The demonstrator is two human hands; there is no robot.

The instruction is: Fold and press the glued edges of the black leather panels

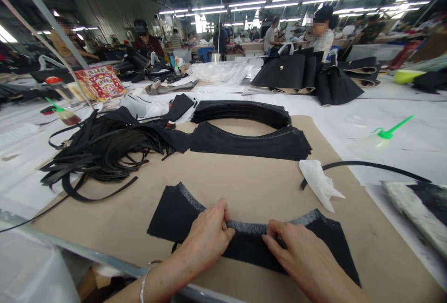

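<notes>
A black curved panel [244, 249] lies on the brown board [244, 179] right in front of me, its inward-curving edge facing away. Along that curve runs a speckled grey band [248, 227]. My left hand [211, 231] pinches the band left of its middle, fingertips and thumb closed on the edge. A short way to the right, my right hand [289, 242] grips the same edge between thumb and bent fingers. The parts of the edge under the fingers are hidden.
Beyond lie stacked black curved panels [240, 140]. Many black strips [108, 144] are heaped at left. White crumpled tissue [319, 182], a black cord [377, 165] and a green-spouted bottle [387, 134] are at right. Black bag pieces [286, 72] stand farther back; people sit beyond.
</notes>
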